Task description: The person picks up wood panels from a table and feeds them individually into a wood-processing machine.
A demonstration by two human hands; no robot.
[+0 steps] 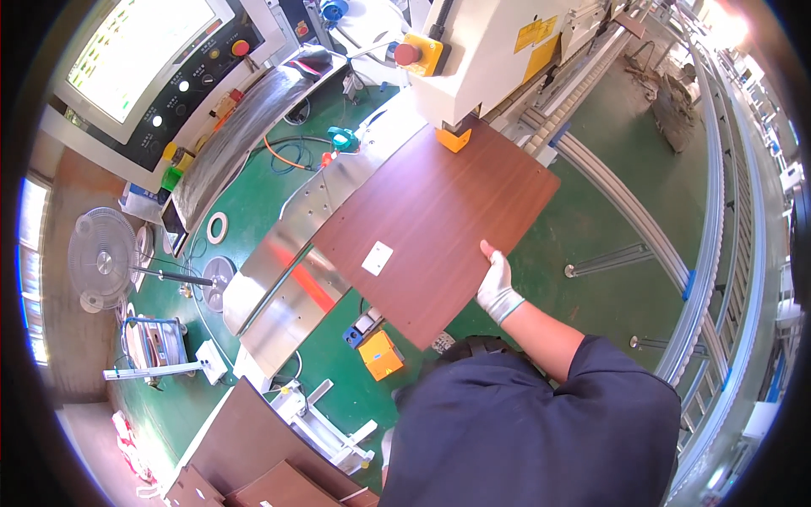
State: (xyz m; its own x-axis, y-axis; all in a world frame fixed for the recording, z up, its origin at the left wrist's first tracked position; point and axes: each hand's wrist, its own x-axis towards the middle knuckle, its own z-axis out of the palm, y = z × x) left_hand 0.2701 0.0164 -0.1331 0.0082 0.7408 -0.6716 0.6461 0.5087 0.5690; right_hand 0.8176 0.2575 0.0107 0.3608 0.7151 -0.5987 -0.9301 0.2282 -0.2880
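The right hand, in a white glove, grips the near edge of the brown wood panel, steadying it flat on the steel tabletop. The panel's far corner sits against the orange stop under the cream machine head, probably to square it. The left hand is out of view.

The person wears a dark navy short-sleeved shirt whose loose sleeve ends above the elbow, leaving the forearm bare. A white knit work glove covers the right hand, its ribbed cuff closing snugly at the wrist.
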